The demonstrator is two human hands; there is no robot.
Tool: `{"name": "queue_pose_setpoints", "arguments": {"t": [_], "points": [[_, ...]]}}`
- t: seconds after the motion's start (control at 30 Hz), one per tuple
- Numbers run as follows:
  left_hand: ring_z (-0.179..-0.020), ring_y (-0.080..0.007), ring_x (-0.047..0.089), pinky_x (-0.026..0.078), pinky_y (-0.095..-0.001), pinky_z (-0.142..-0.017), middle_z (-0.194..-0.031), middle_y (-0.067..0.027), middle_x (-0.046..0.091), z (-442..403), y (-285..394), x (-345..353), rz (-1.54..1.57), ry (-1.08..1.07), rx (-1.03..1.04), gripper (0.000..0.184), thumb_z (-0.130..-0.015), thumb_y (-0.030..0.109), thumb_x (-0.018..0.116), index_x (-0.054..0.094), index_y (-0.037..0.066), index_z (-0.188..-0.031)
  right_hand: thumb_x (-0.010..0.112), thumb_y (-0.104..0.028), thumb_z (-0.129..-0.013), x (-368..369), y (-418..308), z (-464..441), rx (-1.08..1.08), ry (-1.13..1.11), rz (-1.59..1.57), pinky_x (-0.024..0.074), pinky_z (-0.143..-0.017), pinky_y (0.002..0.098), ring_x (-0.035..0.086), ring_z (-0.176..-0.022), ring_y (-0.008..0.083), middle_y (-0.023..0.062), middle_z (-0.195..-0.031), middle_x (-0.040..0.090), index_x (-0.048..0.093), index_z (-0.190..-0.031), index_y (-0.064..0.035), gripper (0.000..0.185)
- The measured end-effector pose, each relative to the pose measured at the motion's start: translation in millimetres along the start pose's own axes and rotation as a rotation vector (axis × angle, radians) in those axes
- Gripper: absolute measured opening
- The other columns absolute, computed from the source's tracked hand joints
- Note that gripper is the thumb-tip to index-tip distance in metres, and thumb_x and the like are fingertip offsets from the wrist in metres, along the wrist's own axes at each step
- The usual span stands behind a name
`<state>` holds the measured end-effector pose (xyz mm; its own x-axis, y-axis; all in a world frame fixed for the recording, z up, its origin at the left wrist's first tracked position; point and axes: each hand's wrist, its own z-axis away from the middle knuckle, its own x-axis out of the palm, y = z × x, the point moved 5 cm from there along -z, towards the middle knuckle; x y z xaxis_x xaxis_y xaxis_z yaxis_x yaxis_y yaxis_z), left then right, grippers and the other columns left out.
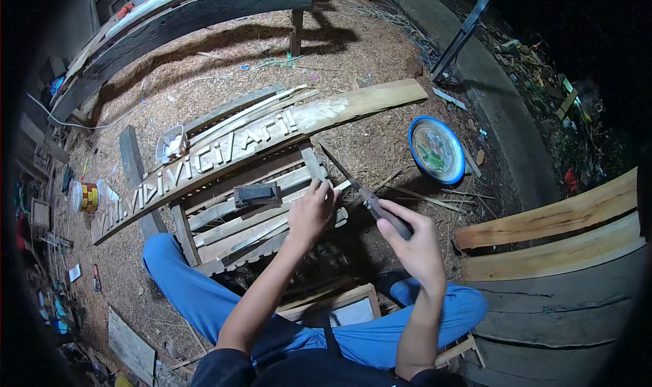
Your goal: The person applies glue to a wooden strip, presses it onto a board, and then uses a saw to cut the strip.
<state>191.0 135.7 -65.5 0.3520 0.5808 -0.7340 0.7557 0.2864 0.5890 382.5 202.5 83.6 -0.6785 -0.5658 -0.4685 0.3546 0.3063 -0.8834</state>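
My right hand (411, 241) is wrapped round the dark handle of a long thin-bladed tool (363, 191), its blade pointing up and left. Close to the blade, my left hand (313, 209) has its fingers pinched together at the end of the slatted wooden stand; what they hold is too small to make out. A dark block (257, 195) rests on the slats (234, 229) left of that hand. Beyond it lies a long board (360, 105) with raised wooden letters along its left and middle part.
A clear plastic tub (171, 144) sits behind the board. At right are a blue-rimmed basin (436, 149) and wide planks (557, 214). A workbench (197, 20) stands at the back left, and a patterned container (85, 197) at far left. Wood shavings cover the ground.
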Motion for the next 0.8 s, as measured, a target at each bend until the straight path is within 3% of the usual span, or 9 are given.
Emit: {"name": "queue_pose_setpoints", "arguments": {"t": [0.1,0.17,0.2,0.33,0.4,0.7,0.8], "points": [[-0.072,-0.0422,0.069,0.052,-0.0556,-0.06,-0.103,-0.0123,0.062,-2,0,2,-0.008,-0.002,-0.02,0.03,-0.103,0.04,0.063,0.057,0.011,-0.101,0.07,-0.006,-0.096,2,-2,7,0.047,-0.091,-0.045,0.0546,-0.093,0.0366,0.072,-0.104,0.0237,0.0179,-0.117,0.073,0.063,-0.141,-0.0021,0.045],[-0.083,-0.0416,0.069,0.051,-0.053,-0.064,-0.098,-0.0133,0.063,-2,2,1,0.013,-0.01,-0.061,0.03,-0.101,0.037,0.067,0.062,0.008,-0.094,0.068,-0.005,-0.097,11,13,2,-0.098,0.086,-0.009,0.0546,-0.093,0.0368,0.071,-0.105,0.0266,0.018,-0.117,0.072,0.063,-0.141,-0.0019,0.044],[-0.082,-0.041,0.069,0.052,-0.0532,-0.064,-0.098,-0.0129,0.063,-2,2,1,-0.008,-0.008,-0.061,0.03,-0.1,0.037,0.068,0.062,0.009,-0.094,0.068,-0.005,-0.097,15,13,-1,-0.142,0.108,0.089,0.0547,-0.094,0.0382,0.073,-0.109,0.031,0.0201,-0.118,0.073,0.063,-0.141,-0.0011,0.044],[-0.079,-0.0409,0.068,0.052,-0.0528,-0.063,-0.099,-0.0126,0.063,-2,-2,2,0.012,-0.007,-0.056,0.03,-0.1,0.038,0.068,0.062,0.009,-0.094,0.069,-0.005,-0.097,0,-4,4,-0.091,0.081,0.156,0.0559,-0.095,0.0404,0.074,-0.113,0.0348,0.0261,-0.12,0.074,0.062,-0.14,0.0014,0.045],[-0.073,-0.0428,0.07,0.054,-0.0548,-0.061,-0.104,-0.0132,0.062,-2,-1,4,-0.005,-0.013,-0.008,0.031,-0.103,0.041,0.061,0.056,0.01,-0.103,0.069,-0.006,-0.098,-12,-13,1,-0.117,0.061,0.147,0.0563,-0.094,0.0404,0.075,-0.111,0.0352,0.0266,-0.118,0.074,0.063,-0.137,0.0033,0.041],[-0.075,-0.0415,0.071,0.054,-0.0539,-0.062,-0.111,-0.0133,0.065,0,-5,4,-0.05,-0.038,-0.025,0.032,-0.104,0.042,0.061,0.06,0.01,-0.105,0.064,-0.014,-0.104,-7,-13,-16,-0.096,-0.132,0.13,0.0571,-0.092,0.0418,0.074,-0.109,0.0391,0.0281,-0.116,0.073,0.066,-0.131,0.0043,0.033],[-0.074,-0.0423,0.071,0.054,-0.054,-0.062,-0.11,-0.0132,0.065,1,0,3,-0.047,-0.039,-0.007,0.031,-0.103,0.041,0.062,0.06,0.01,-0.103,0.064,-0.014,-0.104,-3,8,-15,-0.121,-0.055,0.113,0.0575,-0.091,0.0413,0.074,-0.109,0.0386,0.0279,-0.115,0.074,0.066,-0.131,0.0039,0.033]]}}
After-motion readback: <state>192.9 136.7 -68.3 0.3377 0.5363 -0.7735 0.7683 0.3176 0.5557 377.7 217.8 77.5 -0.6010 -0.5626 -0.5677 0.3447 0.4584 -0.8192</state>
